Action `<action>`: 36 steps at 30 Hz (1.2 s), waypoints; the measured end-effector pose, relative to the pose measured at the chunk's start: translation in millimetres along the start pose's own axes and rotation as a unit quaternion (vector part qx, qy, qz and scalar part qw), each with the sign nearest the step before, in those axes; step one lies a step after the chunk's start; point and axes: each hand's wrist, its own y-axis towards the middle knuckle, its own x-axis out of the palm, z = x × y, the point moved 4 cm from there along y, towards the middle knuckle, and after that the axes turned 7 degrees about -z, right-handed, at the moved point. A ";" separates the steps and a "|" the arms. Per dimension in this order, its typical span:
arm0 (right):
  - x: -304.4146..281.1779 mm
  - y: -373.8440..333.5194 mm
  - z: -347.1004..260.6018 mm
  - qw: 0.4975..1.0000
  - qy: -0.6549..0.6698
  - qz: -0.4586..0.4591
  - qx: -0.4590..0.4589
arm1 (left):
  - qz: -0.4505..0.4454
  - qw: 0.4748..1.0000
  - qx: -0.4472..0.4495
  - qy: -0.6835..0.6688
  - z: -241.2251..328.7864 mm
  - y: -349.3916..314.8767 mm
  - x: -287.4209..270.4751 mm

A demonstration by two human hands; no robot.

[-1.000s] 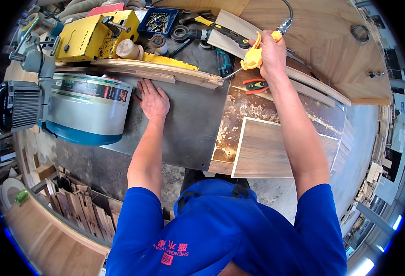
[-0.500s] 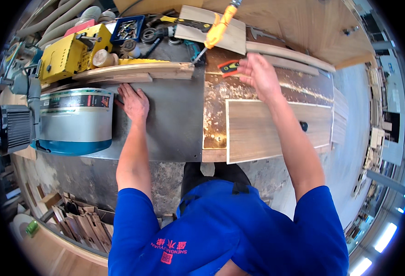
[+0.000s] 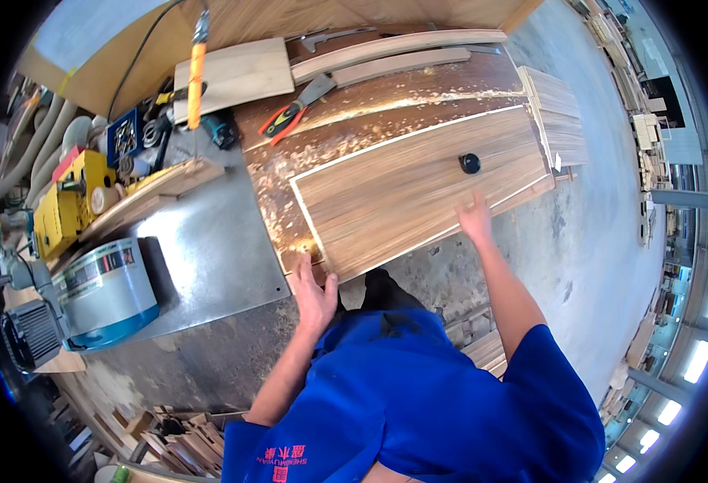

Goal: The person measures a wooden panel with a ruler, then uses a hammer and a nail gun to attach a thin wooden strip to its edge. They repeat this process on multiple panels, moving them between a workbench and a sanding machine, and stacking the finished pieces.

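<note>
A wood-grain panel (image 3: 402, 193) with a pale edge strip lies on the wooden part of the bench. At its near left corner is my left hand (image 3: 314, 299), fingers and thumb apart, touching the corner or the bench edge just beside it. My right hand (image 3: 475, 219), slightly blurred, is at the panel's near edge with its fingers stretched out and nothing in them. A round black object (image 3: 470, 163) sits on the panel beyond my right hand. Behind the panel lies a scraper (image 3: 298, 111) with a black and orange handle and a wide metal blade.
Wood shavings (image 3: 277, 189) litter the bench. A yellow-orange tool (image 3: 196, 84) hangs above its back left. Wooden strips (image 3: 402, 52) and a caliper (image 3: 334, 36) lie at the back. On the left stand a grey-and-teal drum-shaped container (image 3: 109, 282), a motor (image 3: 30, 332) and a yellow box (image 3: 56, 219).
My view has turned to the right. The left hand has gone from the metal sheet to the panel's corner. My right hand has come away from the scraper to the panel's near edge.
</note>
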 end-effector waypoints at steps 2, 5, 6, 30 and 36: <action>-16.0 46.8 -8.2 0.990 -0.101 0.062 -0.075 | -0.011 0.988 -0.084 -0.127 8.5 -5.6 30.9; -31.9 98.9 -32.4 0.982 -0.183 -0.023 -0.048 | 0.055 0.991 -0.075 -0.092 -18.7 -9.0 67.0; -37.2 112.2 -37.1 0.976 -0.206 -0.071 -0.020 | 0.060 0.993 -0.083 -0.061 -17.9 -8.2 68.8; -53.9 40.6 161.2 0.612 0.761 -0.128 0.174 | 0.006 0.882 -0.288 -0.374 65.3 -72.1 64.1; -5.3 70.0 84.2 0.594 0.751 -0.263 0.119 | -0.054 0.824 -0.296 -0.479 116.1 -114.7 -21.5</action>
